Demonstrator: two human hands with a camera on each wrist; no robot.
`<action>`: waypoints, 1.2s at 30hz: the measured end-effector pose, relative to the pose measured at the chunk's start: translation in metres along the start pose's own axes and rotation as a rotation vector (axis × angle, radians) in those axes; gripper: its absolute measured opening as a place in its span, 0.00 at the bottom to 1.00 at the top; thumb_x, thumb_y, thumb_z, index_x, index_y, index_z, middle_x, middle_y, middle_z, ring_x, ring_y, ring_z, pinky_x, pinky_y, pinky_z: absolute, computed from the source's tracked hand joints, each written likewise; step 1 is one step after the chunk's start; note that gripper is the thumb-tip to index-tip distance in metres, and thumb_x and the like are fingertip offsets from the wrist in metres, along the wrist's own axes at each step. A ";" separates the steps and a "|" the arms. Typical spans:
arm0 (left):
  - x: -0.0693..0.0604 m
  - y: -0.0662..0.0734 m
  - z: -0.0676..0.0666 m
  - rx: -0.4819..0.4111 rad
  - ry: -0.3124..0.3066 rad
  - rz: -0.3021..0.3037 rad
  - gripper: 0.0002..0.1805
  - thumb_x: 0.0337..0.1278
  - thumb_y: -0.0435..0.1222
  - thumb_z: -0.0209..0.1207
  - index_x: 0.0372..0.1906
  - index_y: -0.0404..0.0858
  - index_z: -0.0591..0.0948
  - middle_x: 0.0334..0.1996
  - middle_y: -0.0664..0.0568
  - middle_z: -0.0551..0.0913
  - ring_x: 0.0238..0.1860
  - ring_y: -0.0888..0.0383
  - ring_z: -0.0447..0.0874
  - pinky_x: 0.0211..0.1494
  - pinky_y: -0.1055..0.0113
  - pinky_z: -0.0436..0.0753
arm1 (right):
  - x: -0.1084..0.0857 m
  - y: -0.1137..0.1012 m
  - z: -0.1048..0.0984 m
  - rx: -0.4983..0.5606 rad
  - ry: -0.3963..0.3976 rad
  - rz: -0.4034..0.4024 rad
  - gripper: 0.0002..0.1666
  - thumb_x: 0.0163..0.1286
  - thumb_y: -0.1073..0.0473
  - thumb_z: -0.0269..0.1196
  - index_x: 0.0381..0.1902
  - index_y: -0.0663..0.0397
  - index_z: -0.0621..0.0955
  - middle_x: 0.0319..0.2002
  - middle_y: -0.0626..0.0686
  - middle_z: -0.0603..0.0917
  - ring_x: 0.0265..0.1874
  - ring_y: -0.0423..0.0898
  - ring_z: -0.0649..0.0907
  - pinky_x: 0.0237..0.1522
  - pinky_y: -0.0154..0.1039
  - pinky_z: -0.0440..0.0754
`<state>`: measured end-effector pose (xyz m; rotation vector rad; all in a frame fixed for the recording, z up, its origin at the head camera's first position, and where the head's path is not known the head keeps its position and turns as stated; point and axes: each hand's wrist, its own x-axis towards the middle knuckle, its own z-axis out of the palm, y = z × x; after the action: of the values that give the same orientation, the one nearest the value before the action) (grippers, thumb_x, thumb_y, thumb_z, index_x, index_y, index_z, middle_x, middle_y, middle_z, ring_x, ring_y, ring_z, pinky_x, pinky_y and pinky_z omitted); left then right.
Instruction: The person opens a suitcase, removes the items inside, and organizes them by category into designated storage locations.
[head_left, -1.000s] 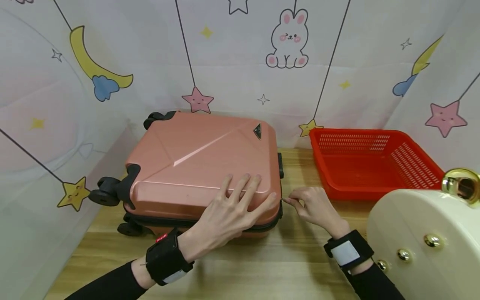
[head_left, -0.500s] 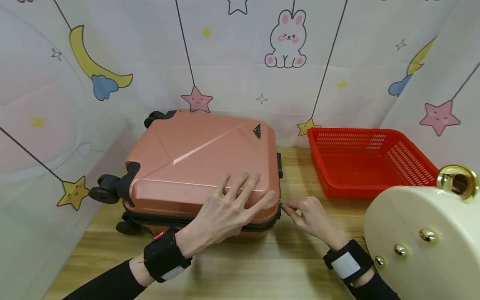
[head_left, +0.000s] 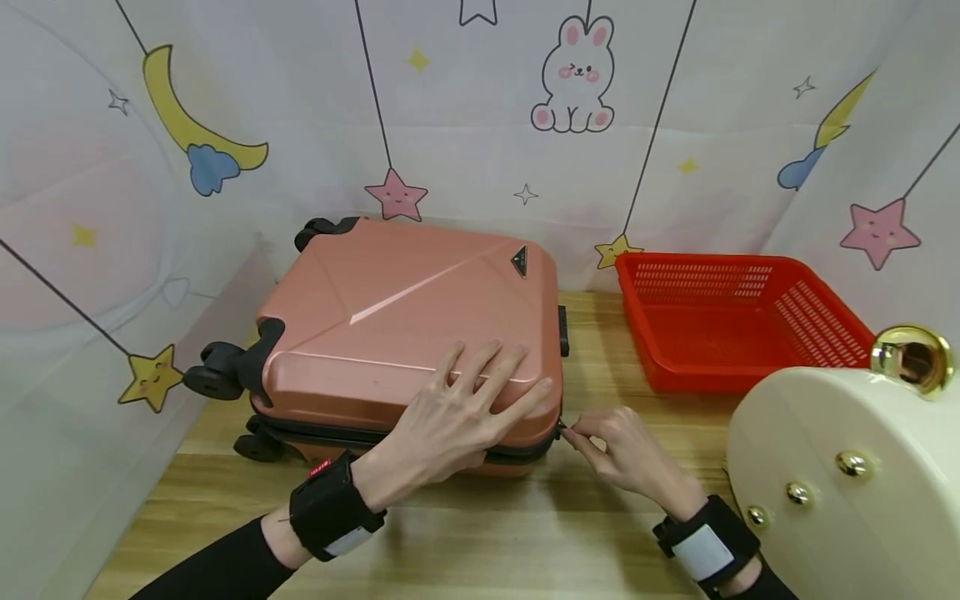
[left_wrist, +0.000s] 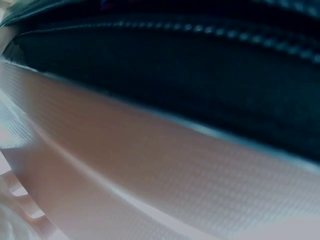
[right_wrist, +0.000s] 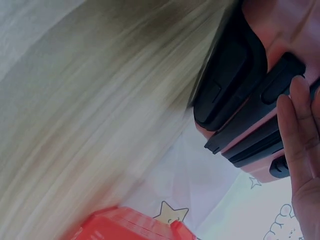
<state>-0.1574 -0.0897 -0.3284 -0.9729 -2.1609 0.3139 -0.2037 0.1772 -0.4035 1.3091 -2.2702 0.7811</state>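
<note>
A pink hard-shell suitcase [head_left: 405, 283] lies flat on the wooden table, its black wheels at the left. My left hand [head_left: 453, 421] rests with spread, straight fingers on the lid near the front right corner. At that corner my right hand [head_left: 626, 454] pinches a small zipper pull [head_left: 561, 426] between thumb and forefinger. Up close in the left wrist view, zipper teeth [left_wrist: 200, 28] run along black fabric, with a second row of teeth above a dark gap. The right wrist view has my right fingers [right_wrist: 295, 135] beside the suitcase's black handle parts [right_wrist: 250, 122].
Behind my right hand stands a red plastic basket [head_left: 637, 333]. A cream rounded case [head_left: 810, 433] with gold studs and a gold fitting [head_left: 888, 362] is at the right, close to my right wrist. A patterned cloth [head_left: 480, 100] hangs behind the table.
My right hand has moved towards me along the suitcase's right edge to the front corner, drawing the zipper pull with it. The left hand has stayed on the lid.
</note>
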 end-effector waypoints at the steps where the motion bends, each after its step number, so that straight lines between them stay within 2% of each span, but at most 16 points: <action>1: -0.001 0.000 0.000 0.002 -0.002 0.002 0.46 0.46 0.64 0.67 0.73 0.57 0.68 0.68 0.43 0.74 0.66 0.44 0.75 0.63 0.42 0.78 | 0.000 0.000 0.000 0.005 -0.003 -0.004 0.17 0.58 0.70 0.70 0.18 0.44 0.79 0.15 0.38 0.73 0.17 0.28 0.68 0.24 0.18 0.60; 6: -0.002 0.001 0.000 0.032 -0.002 0.016 0.44 0.48 0.60 0.67 0.73 0.57 0.68 0.67 0.43 0.75 0.65 0.44 0.75 0.62 0.43 0.79 | 0.001 0.003 -0.002 0.026 -0.003 0.016 0.16 0.56 0.71 0.72 0.19 0.46 0.81 0.15 0.39 0.77 0.18 0.27 0.70 0.22 0.19 0.64; 10: -0.002 0.002 0.001 0.062 0.004 0.025 0.41 0.51 0.55 0.66 0.73 0.57 0.68 0.66 0.43 0.75 0.65 0.44 0.75 0.61 0.44 0.80 | 0.001 0.007 -0.003 -0.009 0.003 0.048 0.15 0.57 0.70 0.72 0.21 0.45 0.81 0.17 0.39 0.78 0.19 0.27 0.70 0.22 0.22 0.66; 15: -0.002 0.001 0.000 0.050 -0.004 0.026 0.41 0.51 0.53 0.66 0.73 0.57 0.67 0.67 0.43 0.75 0.65 0.44 0.75 0.61 0.44 0.80 | 0.004 0.007 -0.003 -0.027 -0.032 0.096 0.13 0.59 0.70 0.70 0.27 0.46 0.82 0.20 0.40 0.79 0.21 0.28 0.73 0.24 0.24 0.70; 18: -0.001 0.001 -0.001 0.042 -0.011 0.026 0.41 0.51 0.52 0.66 0.73 0.57 0.67 0.67 0.43 0.74 0.65 0.44 0.75 0.62 0.43 0.80 | 0.005 0.005 -0.003 -0.017 -0.054 0.118 0.14 0.60 0.71 0.69 0.27 0.46 0.81 0.20 0.39 0.78 0.21 0.28 0.72 0.23 0.24 0.69; 22: -0.001 0.001 0.000 0.036 -0.018 0.032 0.42 0.51 0.53 0.68 0.74 0.58 0.67 0.69 0.45 0.73 0.67 0.44 0.73 0.64 0.44 0.78 | 0.006 0.001 -0.004 -0.016 -0.076 0.143 0.13 0.61 0.71 0.69 0.27 0.47 0.81 0.19 0.39 0.75 0.20 0.28 0.69 0.23 0.24 0.68; 28: 0.001 0.001 0.001 -0.008 -0.050 0.038 0.47 0.44 0.58 0.71 0.73 0.59 0.67 0.72 0.46 0.70 0.70 0.44 0.70 0.68 0.42 0.74 | 0.007 -0.004 -0.006 -0.084 -0.088 0.122 0.11 0.61 0.70 0.69 0.28 0.47 0.83 0.19 0.38 0.78 0.20 0.28 0.69 0.23 0.26 0.68; 32: 0.001 0.000 0.002 -0.008 -0.053 0.045 0.48 0.44 0.67 0.67 0.73 0.58 0.67 0.71 0.45 0.71 0.70 0.44 0.70 0.68 0.42 0.74 | 0.008 -0.004 -0.005 -0.140 -0.065 0.115 0.11 0.61 0.68 0.70 0.26 0.47 0.82 0.17 0.38 0.74 0.18 0.29 0.67 0.22 0.25 0.64; 34: 0.001 0.000 0.002 -0.003 -0.045 0.049 0.47 0.46 0.71 0.62 0.73 0.58 0.67 0.71 0.45 0.71 0.69 0.43 0.71 0.67 0.41 0.75 | 0.009 -0.004 -0.004 -0.162 -0.056 0.147 0.09 0.61 0.67 0.70 0.27 0.48 0.82 0.16 0.39 0.72 0.17 0.30 0.66 0.21 0.25 0.62; 36: 0.001 0.000 0.001 0.005 -0.039 0.054 0.48 0.46 0.73 0.60 0.73 0.57 0.68 0.70 0.45 0.72 0.69 0.43 0.72 0.66 0.41 0.75 | 0.010 -0.004 -0.004 -0.178 -0.055 0.196 0.05 0.62 0.66 0.70 0.31 0.50 0.85 0.15 0.39 0.71 0.16 0.30 0.65 0.19 0.25 0.61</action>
<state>-0.1589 -0.0889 -0.3287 -1.0318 -2.1705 0.3667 -0.2043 0.1713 -0.3935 1.0521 -2.4752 0.5953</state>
